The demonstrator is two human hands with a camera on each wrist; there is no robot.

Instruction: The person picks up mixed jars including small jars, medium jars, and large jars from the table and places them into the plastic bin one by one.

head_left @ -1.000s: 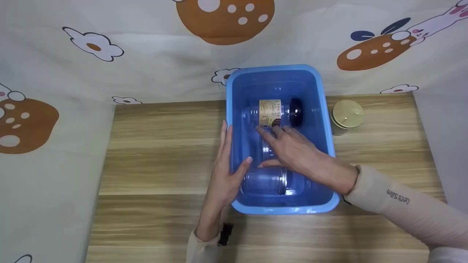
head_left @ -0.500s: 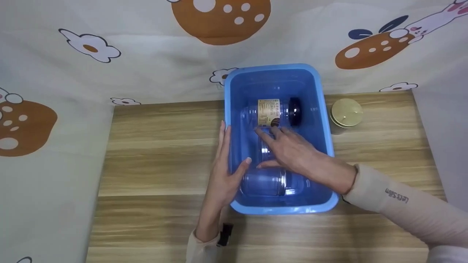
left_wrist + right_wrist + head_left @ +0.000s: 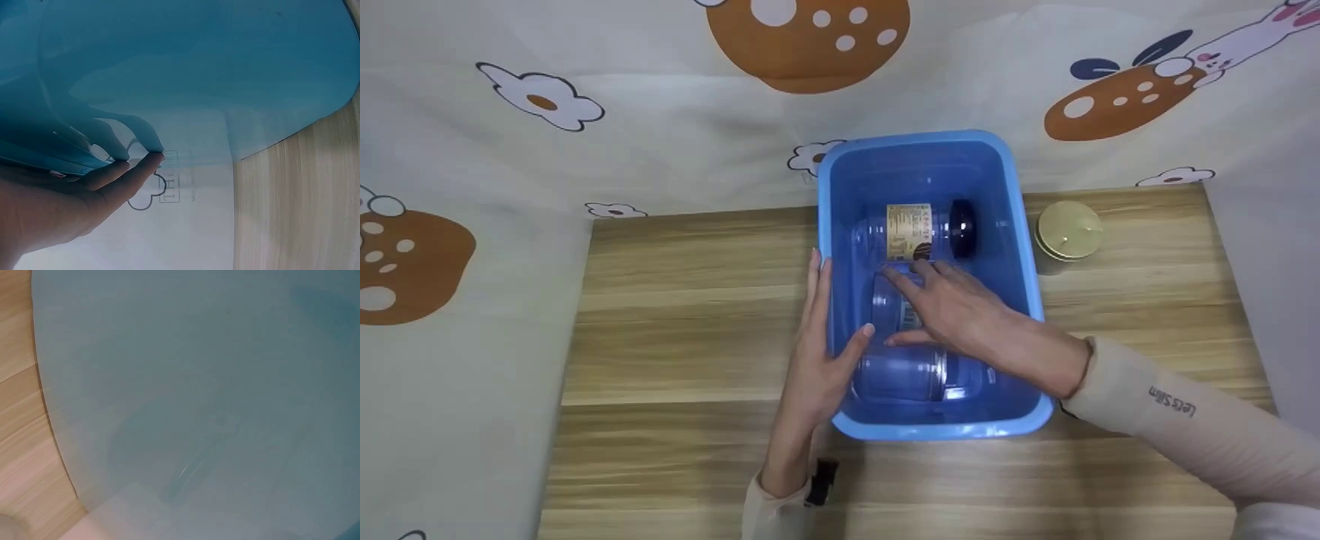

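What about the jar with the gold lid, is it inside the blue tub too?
No, the gold-lidded jar stands on the table, outside the blue tub.

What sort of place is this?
Probably a small indoor workspace, though the room itself can't be identified: a wood-grain surface, a cartoon-printed covering behind it, and a blue tub containing clear jars.

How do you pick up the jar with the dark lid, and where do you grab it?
Probably around its labelled middle, coming straight down from above. The jar lies on its side, so its long, round body faces up, and the walls of the blue tub get in the way from the sides. Mind the right grip, close on its near side.
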